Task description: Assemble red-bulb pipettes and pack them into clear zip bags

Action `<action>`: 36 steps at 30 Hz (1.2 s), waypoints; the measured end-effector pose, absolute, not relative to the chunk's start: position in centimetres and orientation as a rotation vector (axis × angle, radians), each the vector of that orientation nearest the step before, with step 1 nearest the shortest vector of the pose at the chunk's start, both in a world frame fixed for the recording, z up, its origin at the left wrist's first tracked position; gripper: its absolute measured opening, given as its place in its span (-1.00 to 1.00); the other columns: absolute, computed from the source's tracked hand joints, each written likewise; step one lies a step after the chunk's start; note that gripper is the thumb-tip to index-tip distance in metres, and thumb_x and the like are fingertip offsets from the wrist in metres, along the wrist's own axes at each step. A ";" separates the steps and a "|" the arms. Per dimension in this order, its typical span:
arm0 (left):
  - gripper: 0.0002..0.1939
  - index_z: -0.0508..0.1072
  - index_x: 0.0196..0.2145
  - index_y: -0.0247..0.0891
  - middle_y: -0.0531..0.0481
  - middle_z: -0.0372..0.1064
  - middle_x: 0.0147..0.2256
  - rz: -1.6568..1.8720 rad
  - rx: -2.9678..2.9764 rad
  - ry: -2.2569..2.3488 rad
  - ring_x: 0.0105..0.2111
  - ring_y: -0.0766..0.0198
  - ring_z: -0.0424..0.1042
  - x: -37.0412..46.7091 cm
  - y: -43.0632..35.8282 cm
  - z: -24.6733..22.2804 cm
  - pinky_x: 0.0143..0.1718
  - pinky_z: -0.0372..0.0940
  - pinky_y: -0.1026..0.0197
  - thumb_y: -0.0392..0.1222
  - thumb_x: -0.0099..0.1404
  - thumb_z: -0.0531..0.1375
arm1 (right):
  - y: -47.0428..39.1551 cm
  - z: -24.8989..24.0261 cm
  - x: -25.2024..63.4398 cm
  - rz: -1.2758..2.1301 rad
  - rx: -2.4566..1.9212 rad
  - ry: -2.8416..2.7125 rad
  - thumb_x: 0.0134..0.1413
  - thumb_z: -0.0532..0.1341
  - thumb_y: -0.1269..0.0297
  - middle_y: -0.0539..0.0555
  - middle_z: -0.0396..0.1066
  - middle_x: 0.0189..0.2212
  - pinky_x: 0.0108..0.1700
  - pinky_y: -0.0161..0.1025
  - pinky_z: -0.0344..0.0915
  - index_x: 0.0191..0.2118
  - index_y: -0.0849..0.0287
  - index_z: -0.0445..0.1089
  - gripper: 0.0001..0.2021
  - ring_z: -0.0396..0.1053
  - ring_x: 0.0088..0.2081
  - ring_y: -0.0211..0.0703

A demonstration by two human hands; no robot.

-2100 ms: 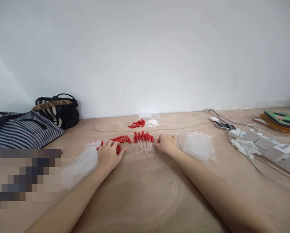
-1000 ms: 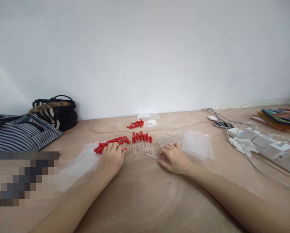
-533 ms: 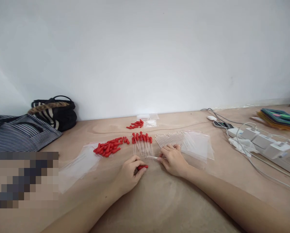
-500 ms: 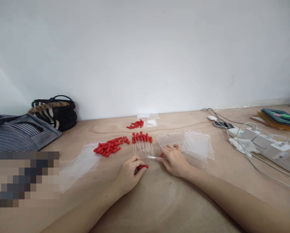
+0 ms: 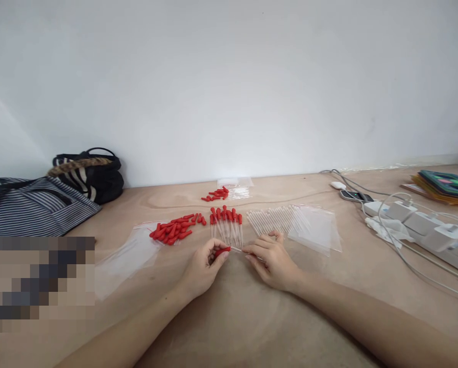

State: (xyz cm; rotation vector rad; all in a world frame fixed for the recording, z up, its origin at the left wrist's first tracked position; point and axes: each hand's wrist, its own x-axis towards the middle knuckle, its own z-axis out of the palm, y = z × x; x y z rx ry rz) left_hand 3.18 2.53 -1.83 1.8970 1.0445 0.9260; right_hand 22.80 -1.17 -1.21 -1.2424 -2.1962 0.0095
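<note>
Between thumb and fingers, my left hand (image 5: 206, 263) grips a red rubber bulb (image 5: 223, 251), its mouth facing right. My right hand (image 5: 272, 259) pinches a clear glass dropper tube (image 5: 236, 250), whose left end meets the mouth of the bulb; how far it sits inside I cannot tell. Just beyond the hands lie several droppers with red bulbs fitted (image 5: 226, 225), side by side. To their left is a pile of loose red bulbs (image 5: 171, 231) on a plastic bag. A row of bare glass tubes (image 5: 276, 220) lies to the right.
Clear plastic bags (image 5: 127, 260) lie at left, with more bags (image 5: 320, 230) at right. Farther back are small red bulbs (image 5: 216, 193) and thin tubes (image 5: 239, 192). A power strip with chargers (image 5: 420, 225) and cables stands right; striped bags (image 5: 41, 204) sit left.
The bulb in my left hand and the tube in my right have come together, end to end. Before, they were apart. The left hand has risen slightly in view.
</note>
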 end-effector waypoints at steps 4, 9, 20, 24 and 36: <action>-0.86 0.35 -0.32 -0.27 0.00 0.37 -0.41 0.964 1.877 1.014 -0.37 0.26 0.37 3.3 2.5 -1.9 -0.33 0.28 0.24 -0.18 0.15 0.11 | -1.2 -1.4 22.6 0.006 -1.219 -2.224 0.07 -0.01 0.40 0.01 0.40 -0.44 -0.09 -0.12 -0.15 -0.26 0.14 0.34 -0.80 0.28 -0.39 -0.27; -0.85 0.35 -0.33 -0.27 0.01 0.37 -0.41 1.006 1.850 1.025 -0.38 0.26 0.36 3.4 2.3 -1.9 -0.33 0.27 0.24 -0.17 0.15 0.12 | -1.3 -1.8 22.3 -0.031 -1.160 -2.227 0.07 -0.03 0.44 0.02 0.37 -0.44 -0.06 -0.10 -0.15 -0.17 0.15 0.31 -0.75 0.28 -0.41 -0.28; -0.85 0.39 -0.37 -0.28 0.01 0.41 -0.43 1.073 1.784 1.037 -0.41 0.27 0.39 3.7 2.2 -2.2 -0.37 0.30 0.25 -0.17 0.11 0.15 | -1.1 -1.8 21.2 -0.099 -1.163 -2.191 0.09 -0.05 0.43 0.01 0.33 -0.49 -0.22 -0.23 -0.07 -0.31 0.21 0.29 -0.81 0.24 -0.44 -0.29; -0.86 0.42 -0.38 -0.28 0.02 0.41 -0.46 1.103 1.779 1.043 -0.44 0.28 0.38 3.7 2.1 -2.2 -0.40 0.30 0.27 -0.18 0.10 0.16 | -0.9 -2.1 21.3 -0.167 -1.101 -2.219 0.12 -0.07 0.41 0.01 0.31 -0.52 -0.23 -0.23 -0.09 -0.33 0.22 0.31 -0.79 0.20 -0.47 -0.30; -0.86 0.46 -0.36 -0.27 0.01 0.43 -0.46 0.973 1.826 0.952 -0.46 0.28 0.37 3.4 2.0 -2.8 -0.42 0.29 0.26 -0.20 0.09 0.18 | -0.2 -1.1 22.9 -0.266 -0.947 -2.335 0.06 -0.06 0.45 -0.03 0.30 -0.58 -0.24 -0.19 -0.17 -0.38 0.19 0.36 -0.75 0.19 -0.50 -0.32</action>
